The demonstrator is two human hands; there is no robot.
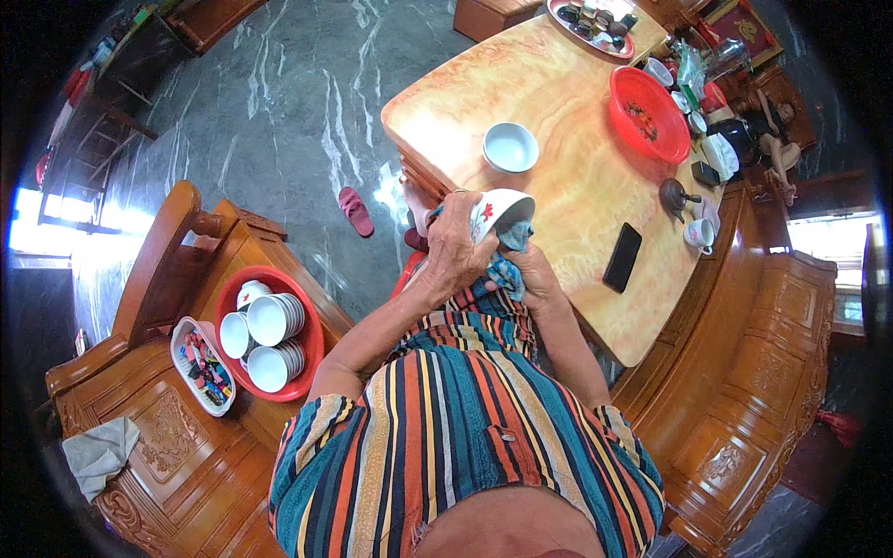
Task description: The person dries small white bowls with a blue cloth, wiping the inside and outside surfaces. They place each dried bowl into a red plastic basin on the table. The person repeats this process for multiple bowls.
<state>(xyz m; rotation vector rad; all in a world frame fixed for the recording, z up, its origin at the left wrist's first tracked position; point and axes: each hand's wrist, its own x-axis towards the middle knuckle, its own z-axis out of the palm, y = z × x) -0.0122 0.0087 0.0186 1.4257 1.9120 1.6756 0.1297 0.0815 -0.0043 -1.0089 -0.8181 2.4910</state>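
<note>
My left hand point(453, 244) grips a white bowl point(485, 213) with a red flower pattern, tilted on its side over my lap. A blue patterned cloth point(505, 275) is bunched in my right hand point(538, 276), and part of it is pressed into the bowl's mouth. Just beyond, another white bowl point(510, 148) stands upright on the marbled table point(446, 102), near its left edge. To my left, a red basin point(311, 327) on the wooden bench holds several stacked white bowls point(275, 319).
Farther right on the table are a red plastic basin point(648, 115), a black phone point(622, 258), a white cup point(699, 234) and a tray of small items point(592, 26). A white container point(203, 366) and a grey cloth point(101, 456) lie on the bench. One pink slipper point(355, 212) is on the floor.
</note>
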